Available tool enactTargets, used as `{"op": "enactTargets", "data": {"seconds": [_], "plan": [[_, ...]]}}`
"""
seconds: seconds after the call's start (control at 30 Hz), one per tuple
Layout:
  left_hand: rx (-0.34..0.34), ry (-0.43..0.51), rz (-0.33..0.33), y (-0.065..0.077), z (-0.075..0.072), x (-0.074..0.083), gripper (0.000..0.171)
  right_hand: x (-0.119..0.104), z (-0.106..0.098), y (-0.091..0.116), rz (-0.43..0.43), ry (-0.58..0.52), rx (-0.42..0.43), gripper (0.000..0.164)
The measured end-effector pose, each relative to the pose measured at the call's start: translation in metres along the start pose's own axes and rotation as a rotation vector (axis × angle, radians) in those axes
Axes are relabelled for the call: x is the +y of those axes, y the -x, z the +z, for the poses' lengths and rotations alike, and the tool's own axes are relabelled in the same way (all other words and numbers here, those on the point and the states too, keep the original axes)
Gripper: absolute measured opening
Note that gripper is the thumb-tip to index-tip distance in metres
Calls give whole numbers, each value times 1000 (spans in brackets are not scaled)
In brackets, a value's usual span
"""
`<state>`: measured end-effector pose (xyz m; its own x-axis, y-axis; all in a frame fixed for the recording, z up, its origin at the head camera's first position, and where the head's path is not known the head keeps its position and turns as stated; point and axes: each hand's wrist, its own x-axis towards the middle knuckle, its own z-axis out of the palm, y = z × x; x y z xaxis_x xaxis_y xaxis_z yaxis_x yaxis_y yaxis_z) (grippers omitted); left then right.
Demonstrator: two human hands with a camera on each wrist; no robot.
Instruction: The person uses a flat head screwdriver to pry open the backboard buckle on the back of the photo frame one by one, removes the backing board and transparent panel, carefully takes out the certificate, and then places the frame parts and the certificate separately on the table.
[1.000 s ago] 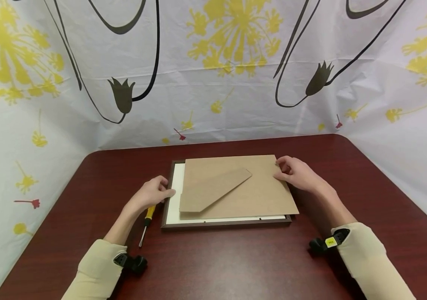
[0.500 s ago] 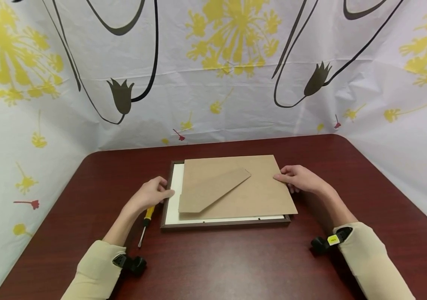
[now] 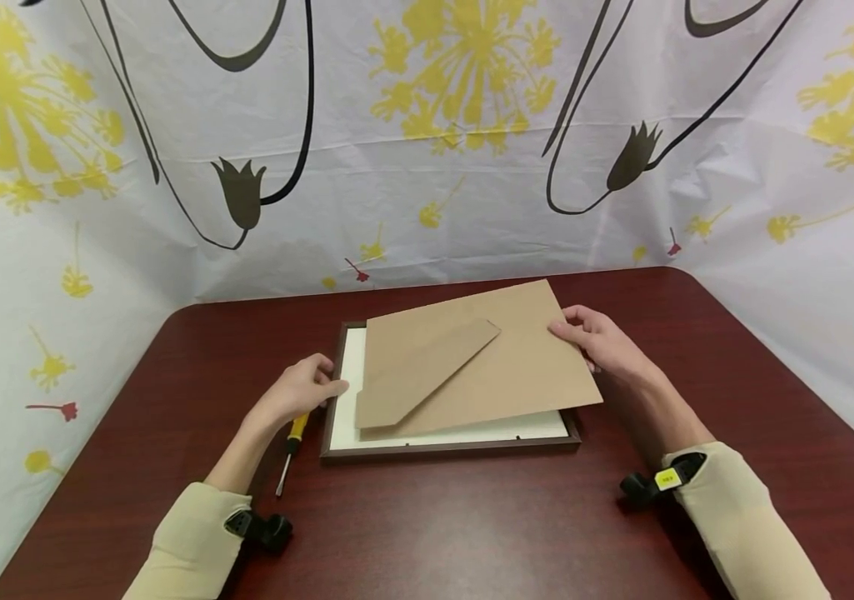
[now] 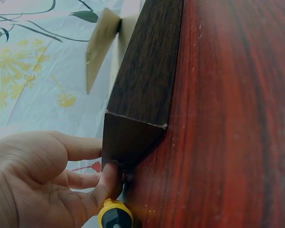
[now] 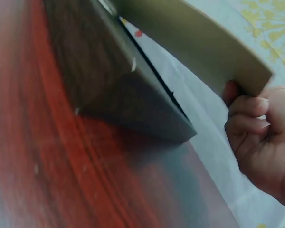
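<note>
A dark brown picture frame [image 3: 456, 452] lies face down on the table, off-white backing inside it. My left hand [image 3: 302, 385] holds its left side; in the left wrist view, thumb and fingers pinch the frame [image 4: 142, 85] by a corner. Between the thumb and curled fingers of my right hand [image 3: 602, 340] is the right edge of a brown backing board [image 3: 531, 367], raised and tilted over the frame. An easel leg [image 3: 427, 375] is attached to that board. The right wrist view shows a gap between the backing board [image 5: 204, 52] and the frame [image 5: 133, 104].
A screwdriver [image 3: 293, 442] with a yellow and black handle lies left of the frame, just under the left hand. The dark red wooden table [image 3: 441, 525] ends at a white sheet [image 3: 412, 225] with flower prints, hanging at the back and sides.
My right hand slid down along the board's right edge, then raised that side, which now tilts up off the frame. The left hand stays at the frame.
</note>
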<state>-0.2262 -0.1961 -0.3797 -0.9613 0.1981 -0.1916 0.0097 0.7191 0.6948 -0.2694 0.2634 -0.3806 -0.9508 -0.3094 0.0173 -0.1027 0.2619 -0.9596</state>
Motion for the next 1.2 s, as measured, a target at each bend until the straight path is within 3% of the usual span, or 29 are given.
{"op": "enactTargets", "data": {"seconds": [0.27,0.57,1.2], "plan": [[4,-9,-12,-1,-1,0,53,-14,1,5,-103,-307,58,21],[4,3,-3,-3,-1,-4,52,-11,-7,14,-140,-413,138,15],[2,10,9,-2,-1,-6,52,-7,-51,49,-242,-687,387,9]]}}
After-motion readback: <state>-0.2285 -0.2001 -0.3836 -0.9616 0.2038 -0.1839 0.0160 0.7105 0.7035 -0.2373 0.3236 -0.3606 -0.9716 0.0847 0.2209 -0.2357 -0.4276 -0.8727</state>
